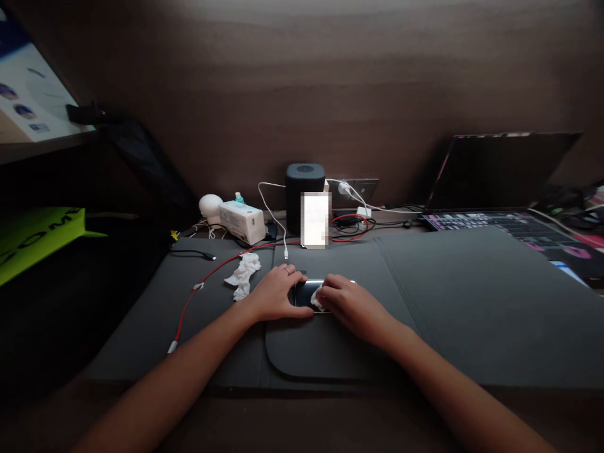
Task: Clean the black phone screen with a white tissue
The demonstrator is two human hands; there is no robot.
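A smartphone [306, 294] lies flat on the dark grey mat, its glossy dark screen facing up. My left hand [278, 294] grips its left end, thumb along the near edge and fingers at the far edge. Pinched in my right hand [352, 305] is a crumpled white tissue [318, 298], pressed against the screen. That hand hides the phone's right part. Just left of my left hand rests another crumpled tissue [244, 275].
Behind the phone stand a dark speaker [302, 179] and a blurred white item [315, 220]. A white box [242, 221], a red cable [189, 302] and a white cable [284, 239] lie leftward. An open laptop [500, 173] is at right. The grey mat [462, 302] covers the desk.
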